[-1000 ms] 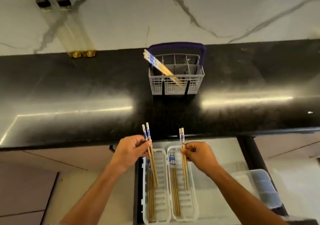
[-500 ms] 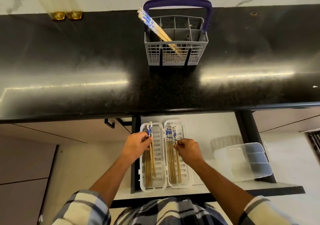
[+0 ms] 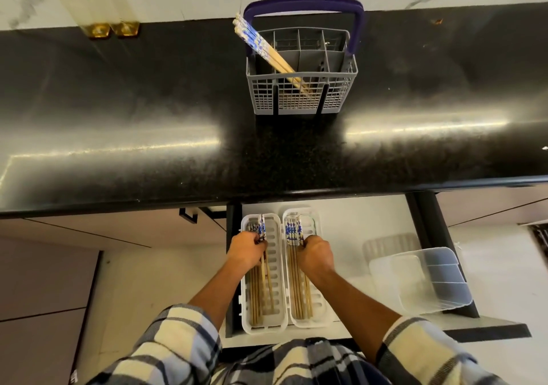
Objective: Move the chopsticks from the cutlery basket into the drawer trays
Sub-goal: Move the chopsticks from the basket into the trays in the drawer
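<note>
Head view: chopsticks [image 3: 262, 236] are pinched in left hand [image 3: 246, 249] over left tray [image 3: 278, 266]; right hand [image 3: 315, 254] is curled onto right tray's [image 3: 315, 307] sticks. Both should be laid parallel w/ neighbours, then let go.

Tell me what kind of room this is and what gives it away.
Most likely a home kitchen. A dark stone counter runs under a marbled wall, a grey cutlery basket with chopsticks stands on it, and an open drawer below holds white trays of more chopsticks.

Plaid shirt [image 3: 296, 364], cream, navy and pale blue checks; sleeves [image 3: 421, 352] pushed up past forearms; hands bare.
</note>
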Motion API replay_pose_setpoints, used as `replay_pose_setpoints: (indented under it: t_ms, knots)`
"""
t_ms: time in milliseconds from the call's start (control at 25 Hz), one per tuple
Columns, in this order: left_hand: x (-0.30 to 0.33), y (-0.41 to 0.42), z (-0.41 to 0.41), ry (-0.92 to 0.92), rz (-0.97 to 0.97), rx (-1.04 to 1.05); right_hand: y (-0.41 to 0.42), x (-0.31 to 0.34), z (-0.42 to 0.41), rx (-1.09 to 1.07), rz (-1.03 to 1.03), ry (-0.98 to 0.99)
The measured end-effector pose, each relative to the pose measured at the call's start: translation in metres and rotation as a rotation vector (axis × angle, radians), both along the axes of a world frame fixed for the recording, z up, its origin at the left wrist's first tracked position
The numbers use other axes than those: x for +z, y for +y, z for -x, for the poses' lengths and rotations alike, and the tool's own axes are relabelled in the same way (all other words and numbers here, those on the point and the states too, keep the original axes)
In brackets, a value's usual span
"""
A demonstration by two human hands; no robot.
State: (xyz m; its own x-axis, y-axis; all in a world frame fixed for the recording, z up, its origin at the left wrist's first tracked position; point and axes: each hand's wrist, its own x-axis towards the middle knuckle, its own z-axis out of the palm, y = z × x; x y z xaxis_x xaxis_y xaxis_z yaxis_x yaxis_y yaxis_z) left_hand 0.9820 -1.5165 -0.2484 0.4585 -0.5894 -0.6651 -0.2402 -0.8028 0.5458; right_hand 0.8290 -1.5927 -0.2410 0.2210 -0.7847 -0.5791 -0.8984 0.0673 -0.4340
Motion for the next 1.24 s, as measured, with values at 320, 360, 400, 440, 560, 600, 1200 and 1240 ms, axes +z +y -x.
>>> replay_pose_setpoints:
  t_ms: [320, 360, 400, 440, 560, 600, 1200, 1240]
  knots:
    - [-0.004, -0.005, 0.003, 0.086, -0.101, -0.087, -0.001, 0.001, -0.005, -0.003, -0.022, 0.024]
    - [-0.007, -0.003, 0.005, 0.096, -0.103, -0.079, -0.001, 0.001, -0.005, -0.010, -0.023, 0.024]
    - [-0.010, -0.002, 0.006, 0.101, -0.101, -0.063, -0.001, 0.001, -0.005, -0.015, -0.024, 0.024]
    - [-0.012, -0.001, 0.007, 0.103, -0.098, -0.047, -0.001, 0.002, -0.005, -0.018, -0.024, 0.025]
    - [-0.013, -0.003, 0.009, 0.115, -0.096, 0.004, -0.001, 0.001, -0.006, -0.022, -0.023, 0.035]
    - [-0.014, -0.003, 0.009, 0.111, -0.106, 0.017, -0.001, 0.001, -0.007, -0.027, -0.023, 0.035]
    - [-0.027, -0.035, 0.017, -0.265, -0.509, -0.281, -0.006, -0.006, -0.019, -0.119, -0.097, 0.060]
    - [-0.027, -0.035, 0.017, -0.271, -0.511, -0.284, -0.006, -0.006, -0.019, -0.119, -0.095, 0.063]
